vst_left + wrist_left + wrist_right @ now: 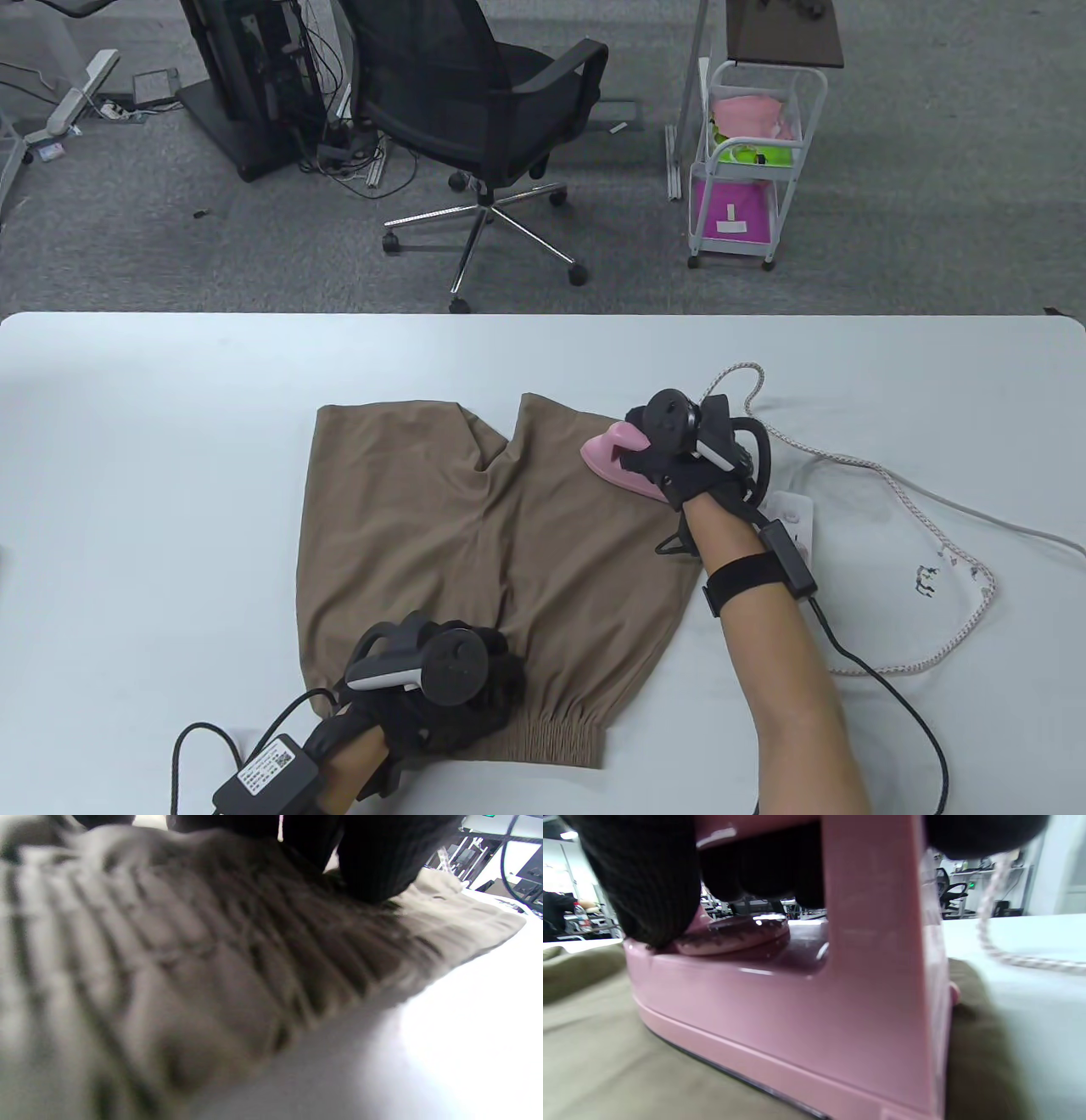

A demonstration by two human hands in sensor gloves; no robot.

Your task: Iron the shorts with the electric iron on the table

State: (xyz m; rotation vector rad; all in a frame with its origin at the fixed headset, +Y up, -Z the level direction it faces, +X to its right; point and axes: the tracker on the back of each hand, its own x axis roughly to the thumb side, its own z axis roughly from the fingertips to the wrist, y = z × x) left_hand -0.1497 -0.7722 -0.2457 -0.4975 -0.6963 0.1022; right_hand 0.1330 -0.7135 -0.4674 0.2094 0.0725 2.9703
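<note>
Brown shorts (pixel 475 543) lie flat on the white table (pixel 153 441), waistband toward me. My right hand (pixel 679 450) grips the handle of a pink electric iron (pixel 615 454), which sits flat on the far right leg of the shorts. In the right wrist view the iron (pixel 797 1005) rests on the fabric (pixel 606 1060) with my fingers (pixel 653 882) wrapped around its handle. My left hand (pixel 450 679) presses down on the shorts near the elastic waistband (pixel 543 739). In the left wrist view my fingers (pixel 373 861) rest on the gathered fabric (pixel 191 963).
The iron's braided white cord (pixel 925 526) loops over the table to the right, beside a white power strip (pixel 793 518). Black glove cables (pixel 891 696) trail near the front edge. An office chair (pixel 484 110) and a white cart (pixel 751 161) stand beyond the table.
</note>
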